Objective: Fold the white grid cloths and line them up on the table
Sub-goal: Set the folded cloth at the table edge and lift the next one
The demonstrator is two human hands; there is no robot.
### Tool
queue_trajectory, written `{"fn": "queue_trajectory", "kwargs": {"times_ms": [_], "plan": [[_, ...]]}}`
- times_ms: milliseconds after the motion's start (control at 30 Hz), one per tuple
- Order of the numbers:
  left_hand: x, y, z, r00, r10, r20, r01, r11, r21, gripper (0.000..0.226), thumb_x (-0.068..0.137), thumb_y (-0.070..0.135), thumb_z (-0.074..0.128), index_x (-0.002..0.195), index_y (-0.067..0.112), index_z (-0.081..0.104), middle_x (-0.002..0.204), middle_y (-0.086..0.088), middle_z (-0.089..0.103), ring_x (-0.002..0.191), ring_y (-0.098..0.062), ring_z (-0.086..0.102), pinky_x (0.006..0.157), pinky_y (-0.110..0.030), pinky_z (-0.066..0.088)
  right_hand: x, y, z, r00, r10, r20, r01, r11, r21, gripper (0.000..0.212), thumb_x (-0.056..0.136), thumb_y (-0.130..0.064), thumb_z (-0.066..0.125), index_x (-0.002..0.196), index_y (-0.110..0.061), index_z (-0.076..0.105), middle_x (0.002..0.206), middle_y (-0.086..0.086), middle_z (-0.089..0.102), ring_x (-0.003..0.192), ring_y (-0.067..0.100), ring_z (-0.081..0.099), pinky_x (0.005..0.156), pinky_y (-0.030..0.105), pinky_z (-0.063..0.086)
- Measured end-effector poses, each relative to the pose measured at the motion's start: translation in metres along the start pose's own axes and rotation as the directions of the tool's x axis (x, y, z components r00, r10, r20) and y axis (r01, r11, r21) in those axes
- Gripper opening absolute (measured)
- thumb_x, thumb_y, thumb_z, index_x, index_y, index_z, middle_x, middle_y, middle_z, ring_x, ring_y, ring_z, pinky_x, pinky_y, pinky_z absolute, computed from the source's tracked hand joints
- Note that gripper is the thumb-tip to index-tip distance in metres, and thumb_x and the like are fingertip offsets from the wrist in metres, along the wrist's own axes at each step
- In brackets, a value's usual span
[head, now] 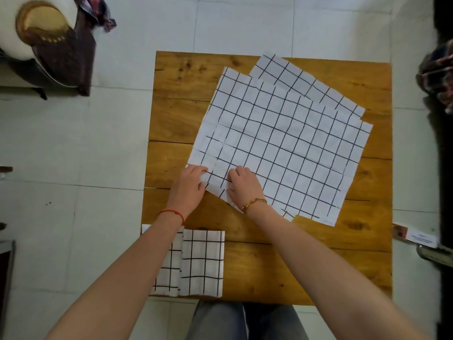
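A large white grid cloth (282, 143) lies spread flat and skewed over the wooden table (181, 99). Beneath it another unfolded grid cloth (306, 79) pokes out at the far side. My left hand (190, 182) pinches the top cloth's near-left corner, fingers curled on its edge. Just to the right, my right hand (242, 186) grips the same near edge, thumb under the fabric. Two folded grid cloths lie side by side at the table's near-left edge: one (203, 262) fully seen, the other (169, 268) partly hidden by my left forearm.
Bare wood shows at the table's near right (306, 266) and far left. A chair with a dark cloth (61, 52) stands on the tiled floor at far left. Patterned fabric (438, 74) and a small box (414, 235) sit off the table's right side.
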State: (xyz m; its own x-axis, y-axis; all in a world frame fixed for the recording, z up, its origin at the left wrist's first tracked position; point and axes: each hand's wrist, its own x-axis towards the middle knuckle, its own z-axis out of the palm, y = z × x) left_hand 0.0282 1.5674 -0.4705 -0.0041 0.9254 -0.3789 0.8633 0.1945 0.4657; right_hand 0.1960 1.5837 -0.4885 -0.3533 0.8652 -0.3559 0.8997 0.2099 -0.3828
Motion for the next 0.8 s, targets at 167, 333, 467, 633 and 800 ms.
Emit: {"fn": "queue_trajectory", "kwargs": {"times_ms": [167, 333, 467, 633, 800], "plan": [[-0.001, -0.005, 0.0, 0.999, 0.041, 0.022, -0.041, 0.999, 0.023, 0.044, 0.092, 0.007, 0.057, 0.134, 0.019, 0.051, 0.132, 0.001, 0.053, 0.125, -0.014, 0.045, 0.104, -0.028, 0.039, -0.001, 0.003, 0.003, 1.0, 0.013, -0.005, -0.013, 0.999, -0.038, 0.021, 0.089, -0.008, 0.052, 0.109, -0.01, 0.054, 0.11, 0.008, 0.054, 0.1, 0.023, 0.048, 0.087, 0.03, 0.041], [-0.005, -0.003, 0.0, 0.997, 0.055, 0.05, -0.056, 0.998, 0.013, 0.045, 0.091, 0.007, 0.056, 0.133, 0.02, 0.051, 0.132, 0.002, 0.052, 0.125, -0.013, 0.044, 0.106, -0.03, 0.04, -0.006, 0.014, 0.002, 0.999, 0.008, 0.033, -0.007, 0.999, -0.039, 0.019, 0.087, -0.006, 0.053, 0.106, -0.01, 0.055, 0.109, 0.007, 0.053, 0.098, 0.022, 0.047, 0.089, 0.03, 0.042], [-0.009, -0.001, 0.001, 0.997, 0.072, 0.042, -0.072, 0.997, 0.012, 0.043, 0.09, 0.006, 0.057, 0.131, 0.019, 0.052, 0.129, 0.002, 0.053, 0.123, -0.013, 0.045, 0.104, -0.029, 0.039, -0.016, 0.025, 0.0, 0.999, 0.005, 0.05, -0.004, 1.0, -0.03, 0.028, 0.085, -0.025, 0.062, 0.109, -0.013, 0.051, 0.109, 0.004, 0.052, 0.098, 0.022, 0.046, 0.087, 0.033, 0.043], [-0.011, -0.002, 0.01, 0.996, 0.06, 0.065, -0.061, 0.998, 0.021, 0.044, 0.09, 0.007, 0.057, 0.131, 0.021, 0.052, 0.13, 0.004, 0.053, 0.124, -0.013, 0.045, 0.104, -0.029, 0.041, -0.018, 0.031, 0.002, 0.998, 0.018, 0.056, -0.018, 1.0, -0.004, 0.016, 0.086, -0.016, 0.06, 0.1, -0.014, 0.053, 0.105, 0.004, 0.056, 0.095, 0.022, 0.046, 0.083, 0.03, 0.04], [-0.018, -0.002, 0.015, 0.993, 0.081, 0.086, -0.085, 0.996, 0.035, 0.045, 0.088, 0.01, 0.06, 0.131, 0.023, 0.052, 0.13, 0.005, 0.052, 0.126, -0.013, 0.043, 0.104, -0.026, 0.038, -0.025, 0.042, -0.001, 0.998, 0.025, 0.059, -0.029, 0.998, 0.064, 0.005, 0.09, -0.017, 0.055, 0.094, -0.015, 0.056, 0.096, 0.001, 0.058, 0.093, 0.021, 0.048, 0.08, 0.03, 0.038]]}}
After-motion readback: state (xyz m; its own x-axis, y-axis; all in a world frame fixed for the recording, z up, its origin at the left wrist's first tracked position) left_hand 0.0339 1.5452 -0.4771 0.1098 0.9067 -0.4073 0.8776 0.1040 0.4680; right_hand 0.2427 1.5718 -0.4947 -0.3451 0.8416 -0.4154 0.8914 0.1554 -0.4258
